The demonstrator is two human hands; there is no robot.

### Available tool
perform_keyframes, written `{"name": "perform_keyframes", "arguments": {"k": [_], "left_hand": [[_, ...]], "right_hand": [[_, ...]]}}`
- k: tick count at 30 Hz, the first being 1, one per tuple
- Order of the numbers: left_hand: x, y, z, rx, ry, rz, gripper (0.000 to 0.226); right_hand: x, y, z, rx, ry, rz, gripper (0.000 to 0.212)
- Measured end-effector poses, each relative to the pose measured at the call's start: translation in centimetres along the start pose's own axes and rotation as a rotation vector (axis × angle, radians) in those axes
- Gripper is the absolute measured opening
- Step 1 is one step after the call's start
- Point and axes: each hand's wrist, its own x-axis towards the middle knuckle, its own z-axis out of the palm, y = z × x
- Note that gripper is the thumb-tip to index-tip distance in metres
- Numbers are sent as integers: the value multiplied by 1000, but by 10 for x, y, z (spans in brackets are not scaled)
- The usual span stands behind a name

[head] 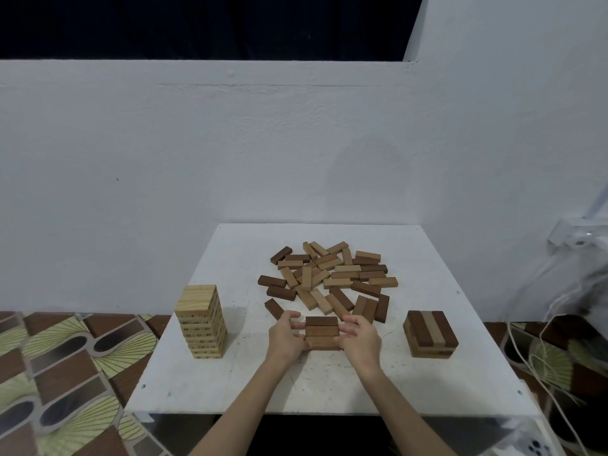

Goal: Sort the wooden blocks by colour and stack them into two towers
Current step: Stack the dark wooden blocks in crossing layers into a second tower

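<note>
Hands come first: our left hand (285, 334) and right hand (359, 337) press in from either side on a row of three dark blocks (322, 332) lying flat at the near middle of the white worktop (329, 383), fingers curled against the block ends. Just beyond our fingers spreads the loose heap of mixed blocks (329, 278). Well apart to the left stands a tall pale tower (202, 320); to the right sits a short stack of dark and pale blocks (430, 334).
</note>
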Motion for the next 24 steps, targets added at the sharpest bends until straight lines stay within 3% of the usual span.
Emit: {"name": "perform_keyframes", "arguments": {"k": [24], "left_hand": [[0,1,3,-17,27,-27,57]], "right_hand": [[4,-1,-1,-31,-1,31,44]]}}
